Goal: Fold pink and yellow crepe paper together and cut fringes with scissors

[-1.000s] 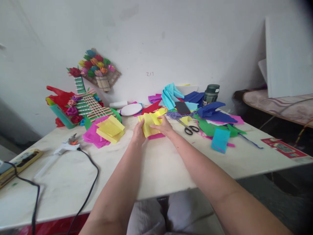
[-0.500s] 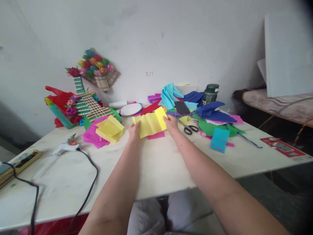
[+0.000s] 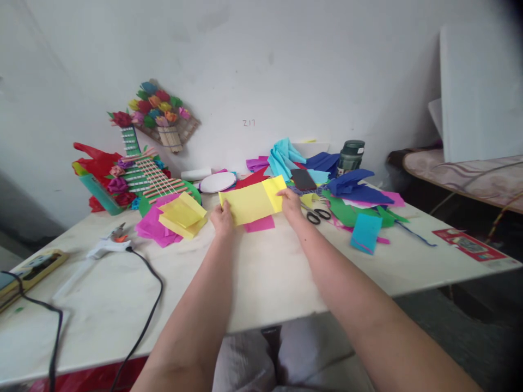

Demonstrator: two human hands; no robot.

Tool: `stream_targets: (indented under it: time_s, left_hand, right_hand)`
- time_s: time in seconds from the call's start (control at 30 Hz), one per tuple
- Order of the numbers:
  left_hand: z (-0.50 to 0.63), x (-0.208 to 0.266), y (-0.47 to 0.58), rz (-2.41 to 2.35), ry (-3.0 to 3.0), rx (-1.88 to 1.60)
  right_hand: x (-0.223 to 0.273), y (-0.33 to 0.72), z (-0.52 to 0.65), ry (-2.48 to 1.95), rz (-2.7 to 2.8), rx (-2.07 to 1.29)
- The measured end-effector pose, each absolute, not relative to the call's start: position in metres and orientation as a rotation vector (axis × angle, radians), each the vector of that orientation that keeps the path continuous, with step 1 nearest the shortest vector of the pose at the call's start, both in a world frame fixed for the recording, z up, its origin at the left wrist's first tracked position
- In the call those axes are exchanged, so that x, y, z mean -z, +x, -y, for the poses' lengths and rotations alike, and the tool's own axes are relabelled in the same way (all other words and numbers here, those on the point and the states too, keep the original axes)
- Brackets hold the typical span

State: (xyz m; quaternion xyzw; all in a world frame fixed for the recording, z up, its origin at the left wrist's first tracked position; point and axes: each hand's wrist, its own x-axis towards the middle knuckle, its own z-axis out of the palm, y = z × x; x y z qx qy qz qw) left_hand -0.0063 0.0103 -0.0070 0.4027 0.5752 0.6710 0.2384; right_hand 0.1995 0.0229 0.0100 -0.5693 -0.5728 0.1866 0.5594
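Note:
Between my two hands a strip of yellow crepe paper (image 3: 250,203) is held up, stretched flat and creased near its right end. My left hand (image 3: 223,219) pinches its left end, thumb on the near face. On the right end, my right hand (image 3: 291,203) is closed. Below the strip, a pink paper piece (image 3: 260,224) lies on the table. Black-handled scissors (image 3: 317,215) rest just right of my right hand. Folded yellow paper (image 3: 183,215) sits on magenta paper (image 3: 157,231) to the left of my left hand.
A glue gun (image 3: 110,245) with a black cord lies at the left, near a power strip (image 3: 35,269). A paper-flower guitar (image 3: 151,177) stands behind. At the back are a phone (image 3: 303,179), a dark flask (image 3: 351,155) and blue paper (image 3: 355,188). A cyan piece (image 3: 366,233) lies right.
My hands have moved slightly apart, and the yellow paper between them has gone from wavy to smooth and taut. The other things lie as before.

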Motion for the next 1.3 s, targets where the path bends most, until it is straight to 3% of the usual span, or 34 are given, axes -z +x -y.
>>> stream_targets:
  time_s: [0.5,0.8,1.3]
  left_hand:
    - [-0.006,-0.001,-0.001,-1.614,1.147,-1.847]
    - [-0.006,-0.001,-0.001,-1.629,1.144,-1.863]
    - [-0.007,0.004,-0.008,-1.677,1.131,-1.885]
  right_hand:
    - [-0.021,0.188,-0.004,-1.611,1.754,0.079]
    - [-0.025,0.192,-0.001,-1.697,1.839,0.073]
    - [-0.014,0.227,-0.019,-1.758,1.221,-0.142]
